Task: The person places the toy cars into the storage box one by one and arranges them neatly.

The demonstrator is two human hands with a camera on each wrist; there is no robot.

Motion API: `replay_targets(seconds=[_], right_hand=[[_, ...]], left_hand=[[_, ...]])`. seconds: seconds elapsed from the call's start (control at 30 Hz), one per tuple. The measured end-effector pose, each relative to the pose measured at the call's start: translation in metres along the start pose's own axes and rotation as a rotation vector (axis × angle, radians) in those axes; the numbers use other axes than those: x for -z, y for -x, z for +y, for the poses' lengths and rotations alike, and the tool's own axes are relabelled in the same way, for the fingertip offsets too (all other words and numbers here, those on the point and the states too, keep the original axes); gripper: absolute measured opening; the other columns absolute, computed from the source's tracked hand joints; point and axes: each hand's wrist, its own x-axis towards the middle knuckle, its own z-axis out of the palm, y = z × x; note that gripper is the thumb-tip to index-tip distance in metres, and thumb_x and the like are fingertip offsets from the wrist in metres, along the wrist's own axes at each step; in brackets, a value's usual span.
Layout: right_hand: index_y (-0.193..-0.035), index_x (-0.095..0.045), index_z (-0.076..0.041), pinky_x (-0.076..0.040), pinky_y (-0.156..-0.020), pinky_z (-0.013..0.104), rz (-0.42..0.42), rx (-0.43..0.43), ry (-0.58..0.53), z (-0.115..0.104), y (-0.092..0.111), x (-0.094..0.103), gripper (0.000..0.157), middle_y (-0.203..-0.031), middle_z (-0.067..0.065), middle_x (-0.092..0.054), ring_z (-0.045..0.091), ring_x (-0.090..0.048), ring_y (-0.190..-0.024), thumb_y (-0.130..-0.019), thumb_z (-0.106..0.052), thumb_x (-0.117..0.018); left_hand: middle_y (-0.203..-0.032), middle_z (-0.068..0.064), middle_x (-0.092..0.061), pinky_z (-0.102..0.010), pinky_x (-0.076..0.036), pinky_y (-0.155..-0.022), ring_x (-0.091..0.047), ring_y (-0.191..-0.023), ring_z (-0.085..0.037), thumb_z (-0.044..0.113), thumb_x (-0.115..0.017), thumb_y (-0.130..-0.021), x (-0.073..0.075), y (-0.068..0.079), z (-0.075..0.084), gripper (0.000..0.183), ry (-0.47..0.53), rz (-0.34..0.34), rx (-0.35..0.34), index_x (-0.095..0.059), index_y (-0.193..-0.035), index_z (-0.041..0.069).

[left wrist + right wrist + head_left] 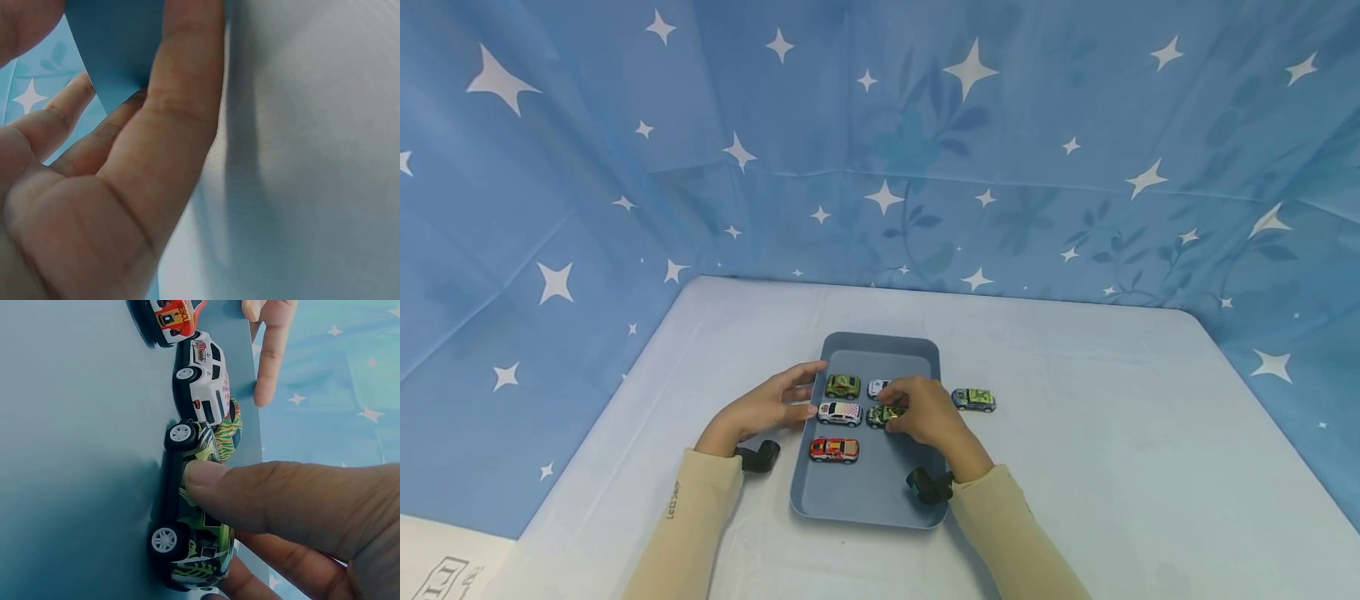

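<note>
My right hand (931,412) is over the right half of a grey tray (887,496). Its thumb and fingers pinch a green camouflage toy car (199,550), which stands on its wheels at the tray's floor. At the tray's left rim my left hand (767,404) rests with fairly straight fingers against the wall. Just inside that rim are a white toy car with a pink checkered roof (840,414), a green patterned toy car (842,386) behind it, and a red toy car (834,450) in front. A white toy car (876,388) is partly hidden by my right fingers.
Outside the tray, to its right, a green and blue toy car (974,400) stands on the white-covered table (1112,433). Blue cloth (1037,150) with white stars hangs behind the table's back edge. Black wrist cameras (929,486) sit at both wrists.
</note>
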Motion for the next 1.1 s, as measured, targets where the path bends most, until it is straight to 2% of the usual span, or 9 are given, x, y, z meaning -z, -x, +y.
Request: replay_targets(seconds=[0.33,0.6,0.9,1.1], right_hand=[[-0.109,-0.083,-0.005,-0.061,-0.089,0.046,0.002,0.007,-0.029,0.001,0.001,0.003,0.033,-0.099,0.002,-0.079,0.022,-0.074,-0.094,-0.079,0.006,-0.092],[-0.115,-0.082,-0.005,-0.060,-0.094,0.047,-0.007,0.008,-0.104,0.005,0.002,0.009,0.034,-0.105,0.002,-0.080,0.023,-0.074,-0.100,-0.084,0.003,-0.090],[-0.121,-0.079,0.001,-0.062,-0.089,0.045,-0.041,0.091,-0.217,0.016,0.004,0.020,0.035,-0.106,0.008,-0.079,0.026,-0.074,-0.098,-0.087,0.002,-0.088],[-0.128,-0.074,0.007,-0.062,-0.091,0.042,-0.067,0.133,-0.317,0.022,0.005,0.023,0.040,-0.109,0.014,-0.078,0.025,-0.074,-0.098,-0.089,0.003,-0.084]], left_hand=[[-0.173,-0.034,-0.021,-0.068,-0.041,-0.116,-0.024,-0.156,-0.060,0.011,-0.073,-0.105,0.000,-0.001,-0.001,0.083,0.001,0.004,0.005,-0.023,-0.171,0.001],[-0.173,-0.034,-0.019,-0.068,-0.043,-0.115,-0.024,-0.157,-0.059,0.011,-0.073,-0.105,0.000,0.000,-0.001,0.084,0.005,0.005,0.016,-0.023,-0.171,0.001],[-0.173,-0.034,-0.020,-0.068,-0.041,-0.117,-0.024,-0.156,-0.060,0.012,-0.073,-0.105,0.000,0.000,-0.001,0.083,-0.006,0.003,0.005,-0.023,-0.171,0.000],[-0.173,-0.034,-0.021,-0.069,-0.040,-0.117,-0.025,-0.156,-0.060,0.012,-0.073,-0.105,0.000,0.000,0.000,0.083,-0.011,0.004,0.000,-0.023,-0.171,0.000]])
